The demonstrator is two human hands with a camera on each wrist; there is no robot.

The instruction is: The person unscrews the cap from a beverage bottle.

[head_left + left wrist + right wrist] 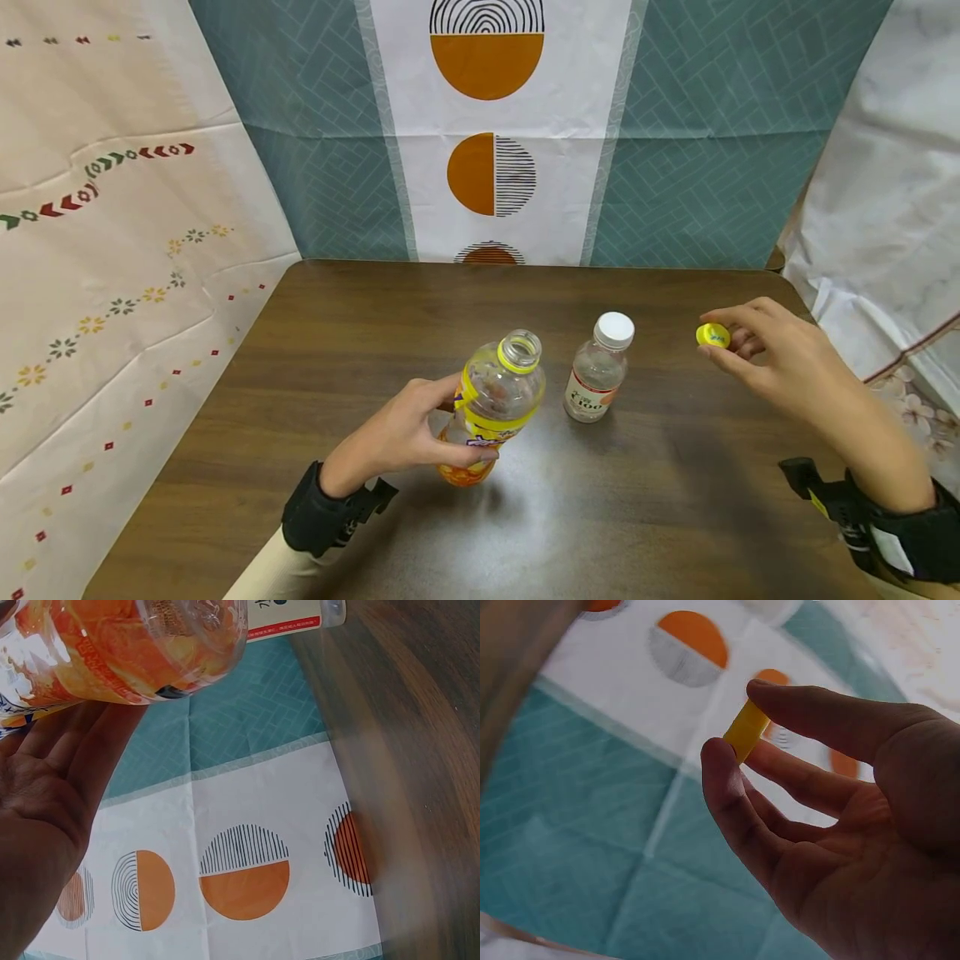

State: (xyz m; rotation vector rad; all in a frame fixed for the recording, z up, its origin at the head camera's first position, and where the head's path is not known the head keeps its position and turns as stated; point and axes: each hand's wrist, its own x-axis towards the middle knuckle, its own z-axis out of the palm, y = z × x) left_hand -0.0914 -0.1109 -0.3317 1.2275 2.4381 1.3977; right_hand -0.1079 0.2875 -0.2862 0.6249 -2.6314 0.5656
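My left hand (pixel 408 429) grips a clear plastic bottle (pixel 504 387) with an orange and yellow label, thumb on the near side. The bottle leans to the right, and its mouth is uncapped with a yellow ring below it. In the left wrist view the orange lower part of the bottle (pixel 142 645) lies above the palm. Off to the right, my right hand (pixel 783 354) pinches a yellow bottle cap (pixel 712 335) between thumb and fingertips. The cap (pixel 747 731) appears edge-on in the right wrist view.
A smaller clear bottle (pixel 592 379) with a white cap and a cream label stands between the hands on the brown wooden table (pixel 360 325). Behind the table hangs a teal and white cloth (pixel 315 150). Patterned cloth (pixel 135 250) borders the left side, white cloth (pixel 885 167) the right.
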